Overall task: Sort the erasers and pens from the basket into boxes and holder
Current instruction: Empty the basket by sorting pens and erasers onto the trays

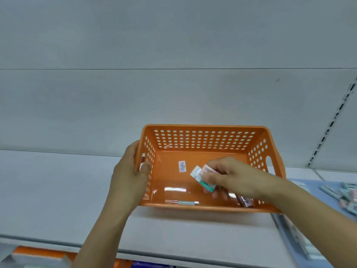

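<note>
An orange perforated basket (204, 140) stands on a white shelf, tilted slightly toward me. My left hand (129, 171) grips its left wall, thumb inside the rim. Inside the basket my right hand (231, 176) pinches two wrapped erasers, a teal-and-white one (199, 176) and a pinkish one (207, 168). A pale green pen (186, 202) lies along the basket's near wall. A dark wrapped item (246, 202) sits in the near right corner, partly hidden by my wrist. A barcode sticker (182, 166) is stuck to the basket floor.
A light blue box (301, 229) holding several erasers (347, 198) sits at the right edge on the white shelf (48, 190). A slotted metal upright (332, 124) runs up the back wall at right. Orange and blue goods show on the shelf below.
</note>
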